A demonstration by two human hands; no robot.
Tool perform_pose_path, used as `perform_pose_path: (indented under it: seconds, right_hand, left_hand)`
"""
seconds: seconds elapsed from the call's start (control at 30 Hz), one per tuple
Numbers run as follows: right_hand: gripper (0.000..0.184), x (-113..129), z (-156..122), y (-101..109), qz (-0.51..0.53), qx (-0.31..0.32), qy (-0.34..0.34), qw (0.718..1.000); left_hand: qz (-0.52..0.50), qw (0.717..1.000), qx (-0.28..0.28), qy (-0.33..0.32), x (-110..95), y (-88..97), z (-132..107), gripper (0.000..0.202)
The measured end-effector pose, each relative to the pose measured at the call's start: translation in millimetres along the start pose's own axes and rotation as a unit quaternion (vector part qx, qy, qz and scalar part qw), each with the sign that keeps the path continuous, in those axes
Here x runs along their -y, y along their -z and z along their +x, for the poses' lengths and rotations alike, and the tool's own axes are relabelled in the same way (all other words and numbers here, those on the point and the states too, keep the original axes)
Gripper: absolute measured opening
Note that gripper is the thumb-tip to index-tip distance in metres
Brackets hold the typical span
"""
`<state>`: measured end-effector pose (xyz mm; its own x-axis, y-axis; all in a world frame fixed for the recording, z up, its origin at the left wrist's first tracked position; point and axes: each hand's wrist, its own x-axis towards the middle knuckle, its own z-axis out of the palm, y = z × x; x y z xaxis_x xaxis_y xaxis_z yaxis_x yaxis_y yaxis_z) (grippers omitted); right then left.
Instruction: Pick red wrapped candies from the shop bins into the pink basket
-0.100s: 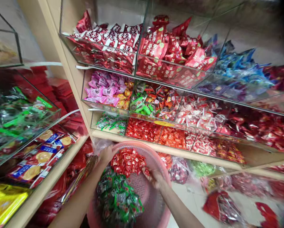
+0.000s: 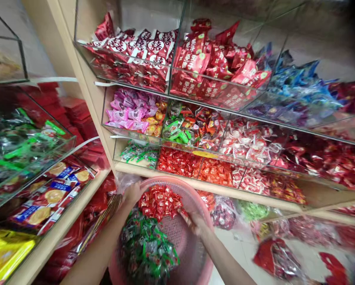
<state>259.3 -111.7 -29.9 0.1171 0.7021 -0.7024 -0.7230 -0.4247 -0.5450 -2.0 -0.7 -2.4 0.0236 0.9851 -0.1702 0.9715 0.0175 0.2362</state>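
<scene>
A pink perforated plastic basket (image 2: 205,198) stands in front of me, tilted a little in view. My left hand (image 2: 133,193) is closed over its far left rim. Inside, small red-wrapped candies (image 2: 159,202) lie in a heap at the far side. Nearer to me is a larger pile of clear packets with green ends (image 2: 150,247). My right hand (image 2: 192,221) is inside the basket, its stretched fingertips at the right edge of the red heap. No candy can be made out between those fingers, which are slightly blurred.
Clear-fronted shelf bins (image 2: 195,154) of wrapped sweets rise just beyond the basket. At the left, a shelf holds biscuit packs (image 2: 53,196) and yellow packets (image 2: 8,253). Plastic bags of sweets (image 2: 223,213) lie on the floor to the right, below the wooden shelf edge (image 2: 269,200).
A red-wrapped candy at my right fingertips no longer shows between them; the fingers have straightened slightly beside the red heap. My left hand and the basket stay put.
</scene>
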Motion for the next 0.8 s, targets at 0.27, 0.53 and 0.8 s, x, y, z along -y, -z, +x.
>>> perform_pose_path:
  seconds: [0.27,0.53,0.8]
  right_hand:
    - [0.009,5.7,0.5,-7.8,-0.01,0.037,-0.069,0.997]
    - [0.013,12.5,13.0,-30.6,-0.071,0.04,-0.03,0.996]
    - [0.011,9.8,31.0,-39.8,-0.128,0.015,-0.018,0.992]
  left_hand:
    - [0.008,1.0,-0.014,-0.011,2.5,-1.7,1.0,0.063]
    - [0.0,1.0,-0.012,-0.011,1.7,-0.9,0.7,0.061]
    - [0.004,1.0,-0.014,-0.004,3.5,-4.5,2.6,0.058]
